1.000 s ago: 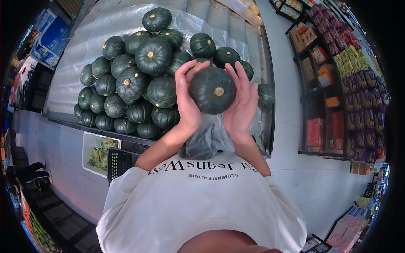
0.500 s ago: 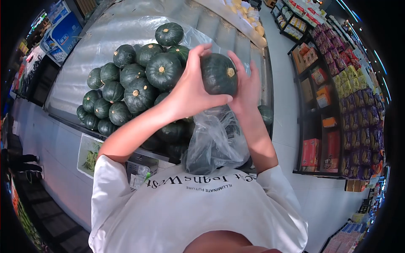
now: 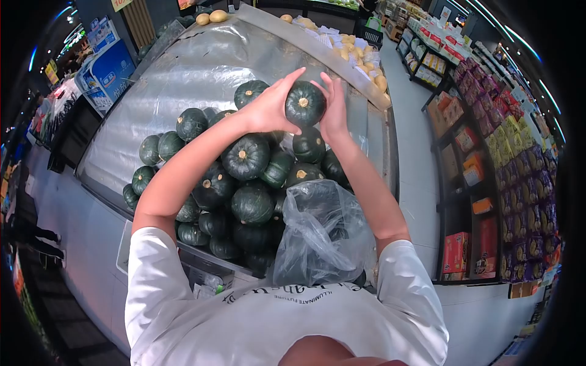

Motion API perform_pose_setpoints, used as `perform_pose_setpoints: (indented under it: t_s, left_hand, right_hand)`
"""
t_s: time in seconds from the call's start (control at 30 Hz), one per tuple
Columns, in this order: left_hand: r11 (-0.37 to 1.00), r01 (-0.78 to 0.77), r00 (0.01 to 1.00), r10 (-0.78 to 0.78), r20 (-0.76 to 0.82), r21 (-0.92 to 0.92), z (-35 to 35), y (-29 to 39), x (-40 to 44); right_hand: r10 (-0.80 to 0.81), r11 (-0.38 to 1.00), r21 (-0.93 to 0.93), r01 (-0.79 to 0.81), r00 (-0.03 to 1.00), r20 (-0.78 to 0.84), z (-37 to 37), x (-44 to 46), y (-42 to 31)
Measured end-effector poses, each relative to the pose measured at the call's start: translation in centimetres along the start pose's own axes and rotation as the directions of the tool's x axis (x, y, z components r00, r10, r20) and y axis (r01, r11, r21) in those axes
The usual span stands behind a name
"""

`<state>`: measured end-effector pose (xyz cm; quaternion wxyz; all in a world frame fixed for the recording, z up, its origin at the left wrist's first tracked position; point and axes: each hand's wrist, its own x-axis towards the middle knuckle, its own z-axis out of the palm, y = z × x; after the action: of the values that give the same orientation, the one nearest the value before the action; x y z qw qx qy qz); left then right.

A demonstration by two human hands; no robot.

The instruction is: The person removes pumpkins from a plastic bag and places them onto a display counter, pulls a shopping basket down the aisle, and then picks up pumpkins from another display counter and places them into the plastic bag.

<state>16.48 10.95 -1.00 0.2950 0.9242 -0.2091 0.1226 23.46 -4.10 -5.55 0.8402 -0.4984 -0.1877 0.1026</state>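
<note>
A round, dark green kabocha squash (image 3: 306,104) with a pale stem scar is held between my two hands, above the far part of a pile. My left hand (image 3: 270,107) grips its left side, thumb low and fingers curved along the top. On the opposite side, my right hand (image 3: 334,113) presses with its fingers pointing up. Below them lie several more kabocha squashes (image 3: 245,157), stacked on a display lined with plastic sheet (image 3: 146,79). A clear plastic bag (image 3: 320,235) rests on the near squashes, close to my shirt.
Beyond a slanted divider (image 3: 311,52) lie yellowish produce pieces (image 3: 360,58). Two round tan pieces (image 3: 218,16) sit at the display's far edge. Along the right aisle runs a shelf (image 3: 467,183) of packaged goods. A blue promotional stand (image 3: 113,73) is at the left.
My hands have carried the squash outward, farther from my body, and turned it so its stem scar faces me. The view has tilted up, showing more of the display's far side.
</note>
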Motion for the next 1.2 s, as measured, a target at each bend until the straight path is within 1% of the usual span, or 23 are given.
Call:
perform_pose_setpoints:
  t_s: [0.03,0.07,0.1,0.17,0.23,0.27,0.37,0.4,0.5,0.57,0.6,0.7,0.73,0.83,0.87,0.93,1.0,1.03,1.07,1.13,1.2]
  left_hand:
    - [1.000,0.010,1.000,-0.011,0.015,0.022,-0.2,-0.2,0.6]
    - [0.997,0.052,0.997,-0.055,0.052,0.051,-0.2,-0.3,1.1]
    - [0.991,0.038,0.998,-0.044,0.040,0.128,0.3,-1.4,1.7]
    - [0.934,0.126,0.984,-0.160,0.077,0.335,0.3,-1.3,2.6]
    - [0.911,0.119,0.978,-0.176,0.113,0.395,1.1,-3.2,3.5]
    - [0.898,0.116,0.973,-0.189,0.132,0.425,1.4,-4.1,3.8]
    - [0.783,0.091,0.922,-0.300,0.246,0.616,2.0,-5.3,4.8]
    - [0.750,0.074,0.920,-0.306,0.246,0.657,2.2,-5.4,5.0]
    - [0.671,0.034,0.898,-0.346,0.272,0.741,2.8,-5.5,5.2]
    - [0.647,0.020,0.860,-0.400,0.316,0.762,2.7,-5.2,5.5]
    - [0.597,-0.009,0.837,-0.434,0.333,0.802,2.8,-5.2,5.6]
    - [0.578,-0.021,0.828,-0.447,0.338,0.816,2.8,-5.3,5.6]
    - [0.573,-0.008,0.807,-0.480,0.344,0.819,2.7,-4.9,5.8]
    - [0.629,-0.016,0.922,-0.293,0.255,0.777,2.0,-4.7,4.5]
    - [0.664,0.029,0.952,-0.246,0.181,0.747,1.3,-4.5,3.6]
    - [0.744,0.100,0.987,-0.159,0.029,0.661,-0.9,-1.5,1.2]
    - [0.833,0.086,0.996,-0.078,-0.038,0.547,-2.2,2.5,-2.1]
    - [0.887,0.065,0.998,-0.046,-0.052,0.456,-2.4,3.8,-3.7]
    - [0.928,0.032,0.998,-0.009,-0.061,0.370,-2.2,5.2,-5.4]
    - [0.959,-0.046,0.998,0.054,-0.020,0.281,-1.5,7.9,-8.8]
    - [0.985,-0.116,0.993,0.112,0.037,0.130,0.5,9.6,-11.9]
  right_hand:
    - [0.002,1.000,0.004,-0.002,1.000,0.003,-0.2,0.8,0.6]
    - [0.005,1.000,0.008,-0.005,1.000,0.005,-0.6,1.7,1.4]
    - [0.011,1.000,0.010,-0.012,1.000,0.006,-0.9,2.5,2.1]
    - [-0.005,1.000,-0.012,0.005,1.000,-0.001,-1.8,3.7,3.7]
    - [0.003,1.000,-0.015,-0.004,1.000,-0.008,-2.2,4.7,5.0]
    - [0.057,0.998,-0.002,-0.057,0.998,-0.029,-2.4,5.0,5.7]
    - [0.116,0.993,0.003,-0.116,0.993,0.008,-3.4,5.9,8.1]
    - [0.145,0.989,0.002,-0.146,0.989,0.026,-3.5,6.0,8.4]
    - [0.211,0.961,-0.202,-0.191,0.974,0.083,-4.0,6.6,9.2]
    - [0.340,0.905,-0.296,-0.305,0.938,0.072,-4.6,7.3,10.2]
    - [0.401,0.869,-0.340,-0.359,0.914,0.063,-4.7,7.4,10.4]
    - [0.408,0.860,-0.393,-0.327,0.902,0.143,-5.1,7.7,10.3]
    - [0.420,0.872,-0.358,-0.333,0.886,0.198,-5.2,7.7,10.0]
    - [0.417,0.842,-0.385,-0.378,0.909,0.018,-4.7,6.9,8.8]
    - [0.285,0.862,-0.441,-0.250,0.958,0.014,-4.8,6.9,8.5]
    - [0.018,0.834,-0.551,-0.007,1.000,0.016,-6.1,6.8,7.9]
    - [0.019,0.827,-0.561,0.028,0.997,0.078,-5.6,3.6,3.0]
    - [0.023,0.824,-0.566,0.041,0.994,0.105,-5.5,1.9,0.8]
    - [0.028,0.803,-0.594,0.051,0.992,0.123,-6.0,1.2,0.0]
    - [0.042,0.758,-0.648,0.072,0.986,0.159,-6.9,-0.3,-1.1]
    - [0.045,0.796,-0.599,0.087,0.978,0.202,-7.0,-3.2,-2.4]
